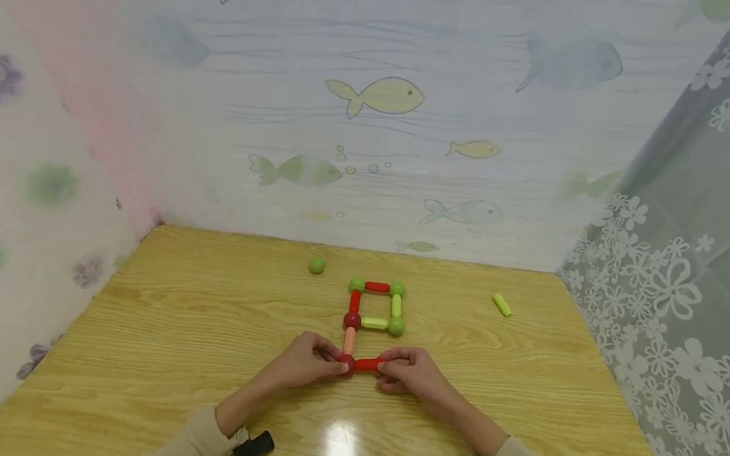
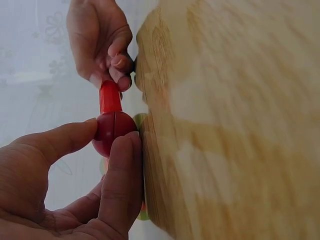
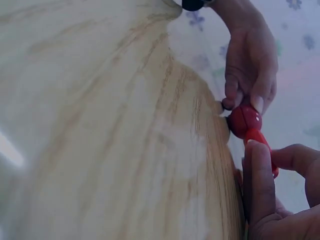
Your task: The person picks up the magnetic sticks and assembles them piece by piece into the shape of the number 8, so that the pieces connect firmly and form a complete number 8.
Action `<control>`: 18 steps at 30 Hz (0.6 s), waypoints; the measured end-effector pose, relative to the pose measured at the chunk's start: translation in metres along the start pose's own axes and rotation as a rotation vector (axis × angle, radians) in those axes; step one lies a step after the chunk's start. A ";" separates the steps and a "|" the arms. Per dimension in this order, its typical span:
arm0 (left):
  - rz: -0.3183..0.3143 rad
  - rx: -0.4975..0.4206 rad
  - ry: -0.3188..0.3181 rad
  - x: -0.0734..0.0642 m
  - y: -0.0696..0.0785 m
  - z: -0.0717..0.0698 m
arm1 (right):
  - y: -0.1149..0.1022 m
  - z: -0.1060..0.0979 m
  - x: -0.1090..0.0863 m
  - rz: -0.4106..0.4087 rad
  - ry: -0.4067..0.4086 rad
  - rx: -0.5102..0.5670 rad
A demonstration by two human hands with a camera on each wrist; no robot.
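Observation:
On the wooden table lies a figure of coloured sticks and balls. Its upper part is a square with green balls (image 1: 397, 288) at three corners and a dark red ball (image 1: 351, 321) at the fourth. An orange stick (image 1: 349, 341) runs from that ball down to a second dark red ball (image 2: 114, 131). My left hand (image 1: 309, 361) pinches this lower ball between thumb and fingers. A red stick (image 1: 366, 364) meets the ball's right side, and my right hand (image 1: 415, 377) pinches its far end between thumb and fingers.
A loose green ball (image 1: 317, 265) lies toward the table's back edge, left of the square. Off to the right is a loose yellow-green stick (image 1: 502, 305). Behind the table (image 1: 210, 302) hangs a fish-patterned cloth (image 1: 381, 173).

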State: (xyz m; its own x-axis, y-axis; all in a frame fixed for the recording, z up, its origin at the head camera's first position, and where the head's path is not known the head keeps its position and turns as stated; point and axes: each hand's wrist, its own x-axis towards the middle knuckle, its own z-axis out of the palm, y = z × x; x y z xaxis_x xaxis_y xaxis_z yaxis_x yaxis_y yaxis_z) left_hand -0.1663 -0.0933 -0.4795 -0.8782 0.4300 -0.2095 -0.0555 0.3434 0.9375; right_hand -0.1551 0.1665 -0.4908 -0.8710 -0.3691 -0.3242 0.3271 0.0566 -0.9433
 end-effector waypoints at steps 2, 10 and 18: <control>-0.005 -0.003 0.002 0.000 0.000 0.000 | 0.001 -0.002 -0.001 0.005 -0.021 0.010; -0.016 -0.010 0.002 -0.001 0.001 0.000 | 0.005 -0.006 -0.001 0.019 -0.058 0.008; -0.009 0.005 0.005 -0.001 0.002 0.000 | 0.005 -0.004 -0.001 0.024 -0.054 -0.035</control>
State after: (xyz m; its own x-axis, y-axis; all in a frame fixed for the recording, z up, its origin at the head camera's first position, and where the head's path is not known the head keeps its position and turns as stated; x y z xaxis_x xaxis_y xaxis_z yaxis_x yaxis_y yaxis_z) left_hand -0.1653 -0.0931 -0.4774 -0.8802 0.4226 -0.2161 -0.0607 0.3513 0.9343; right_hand -0.1547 0.1712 -0.4953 -0.8419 -0.4166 -0.3431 0.3337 0.0978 -0.9376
